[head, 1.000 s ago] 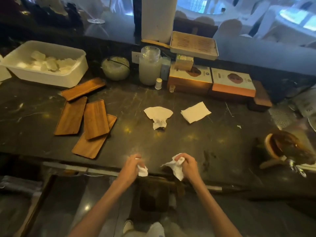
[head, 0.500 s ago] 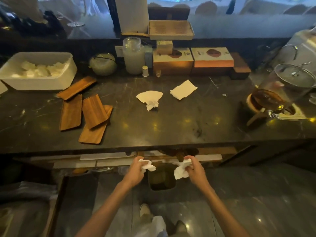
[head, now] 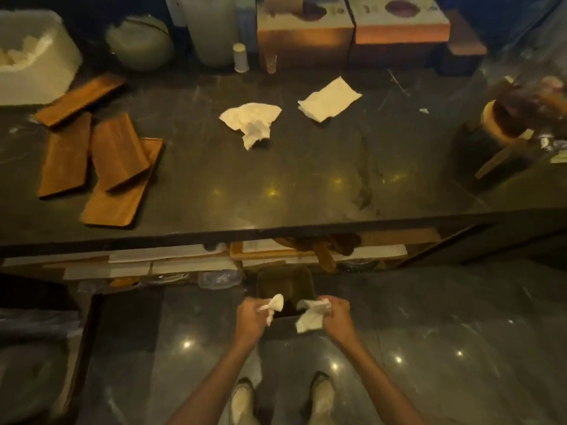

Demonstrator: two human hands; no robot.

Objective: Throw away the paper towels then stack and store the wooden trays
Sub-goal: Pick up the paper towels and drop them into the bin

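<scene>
Here both hands (head: 294, 315) clutch crumpled paper towels (head: 311, 315) over a bin (head: 285, 285).

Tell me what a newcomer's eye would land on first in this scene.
First, the left hand and right hand, each clutching a crumpled white paper towel above the small dark bin on the floor below the counter edge. Next, two more white paper towels on the dark stone counter, one crumpled, one flat. At the counter's left lie four scattered brown wooden trays.
</scene>
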